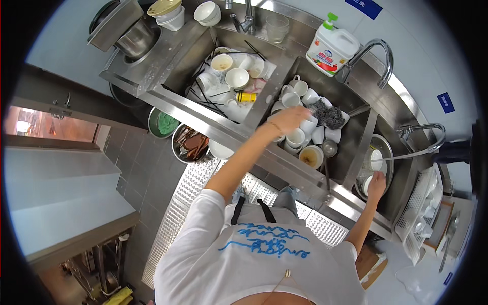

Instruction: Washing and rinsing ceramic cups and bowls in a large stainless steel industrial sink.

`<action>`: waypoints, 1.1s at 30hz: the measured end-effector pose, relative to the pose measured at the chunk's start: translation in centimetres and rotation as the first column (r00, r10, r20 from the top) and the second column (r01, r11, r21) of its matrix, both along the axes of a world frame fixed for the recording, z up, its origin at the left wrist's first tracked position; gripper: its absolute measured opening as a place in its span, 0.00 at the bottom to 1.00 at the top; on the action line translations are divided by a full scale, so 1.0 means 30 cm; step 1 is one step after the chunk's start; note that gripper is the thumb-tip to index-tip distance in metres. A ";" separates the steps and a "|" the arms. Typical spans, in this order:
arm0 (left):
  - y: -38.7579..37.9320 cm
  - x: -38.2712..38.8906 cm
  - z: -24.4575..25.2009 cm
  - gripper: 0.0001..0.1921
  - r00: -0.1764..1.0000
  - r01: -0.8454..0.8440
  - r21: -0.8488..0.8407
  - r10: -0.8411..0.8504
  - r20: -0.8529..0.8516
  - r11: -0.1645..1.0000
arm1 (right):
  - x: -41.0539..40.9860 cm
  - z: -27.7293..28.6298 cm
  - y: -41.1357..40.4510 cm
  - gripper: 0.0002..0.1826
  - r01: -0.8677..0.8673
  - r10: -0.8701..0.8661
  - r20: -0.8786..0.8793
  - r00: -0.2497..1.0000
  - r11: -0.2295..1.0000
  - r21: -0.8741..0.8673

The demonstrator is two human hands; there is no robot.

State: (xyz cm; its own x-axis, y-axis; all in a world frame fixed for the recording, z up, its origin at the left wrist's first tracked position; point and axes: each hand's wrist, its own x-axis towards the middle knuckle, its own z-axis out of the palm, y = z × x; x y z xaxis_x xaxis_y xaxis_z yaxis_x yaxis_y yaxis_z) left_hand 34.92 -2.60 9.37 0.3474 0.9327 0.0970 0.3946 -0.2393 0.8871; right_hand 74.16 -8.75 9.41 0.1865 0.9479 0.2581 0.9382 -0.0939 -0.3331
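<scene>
My left hand (pixel 291 119) reaches over the middle sink among white cups (pixel 295 137), beside a dark steel wool scourer (pixel 331 115); whether its fingers hold a cup is hard to tell. A steel ladle (pixel 329 148) and a bowl with brownish liquid (pixel 310 157) are near the cups. At the right sink my right hand (pixel 377 185) grips a white cup (pixel 367 185) inside a round metal basin (pixel 389 152). Another white cup (pixel 376 160) lies there, beside the stream from the curved tap (pixel 436 127).
The left sink holds bowls (pixel 237 78), black chopsticks and foam. A detergent bottle (pixel 331 51) stands behind the middle sink. A white plastic rack (pixel 415 202) with cups is at the far right. Metal bowls (pixel 190 143) are below the front edge, left of me.
</scene>
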 end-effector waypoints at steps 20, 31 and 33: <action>0.194 -0.983 -0.429 0.19 0.749 -0.652 -0.404 0.625 -0.218 0.641 | -1.625 -0.349 0.789 0.14 -0.602 0.417 -0.446 0.792 0.653 -0.458; 0.459 -1.096 -0.825 0.37 0.834 -0.525 -0.525 0.529 -0.159 0.670 | -1.875 -0.820 0.692 0.32 -0.105 0.307 0.241 0.921 0.790 -0.604; 0.523 -0.990 -0.790 0.36 0.862 -0.501 -0.483 0.465 -0.202 0.718 | -1.754 -0.927 0.747 0.29 -0.104 0.159 0.222 0.962 0.965 -0.240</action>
